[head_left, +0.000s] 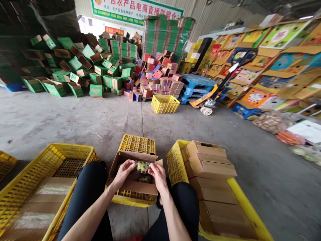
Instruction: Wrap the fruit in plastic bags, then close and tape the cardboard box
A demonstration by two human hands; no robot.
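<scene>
Now you hold a patterned yellow-green packet [142,166] between your two hands, just above an open cardboard box [144,187]. The grip of your left hand [124,171] is narrow and pinches the packet's left end; the grip of your right hand [157,172] is closed likewise on its right end. A second packet [145,179], of similar pattern, lies inside the box. This box rests on a yellow lattice crate [135,201], directly before you. To your left, a yellow crate [27,170] contains taped cartons [47,199]; to your right, another yellow crate [175,164] contains brown cartons [220,201], some stacked higher at its far end. Farther, on the concrete floor [117,117], a pallet truck [213,100] stands beside blue pallets [195,81].
</scene>
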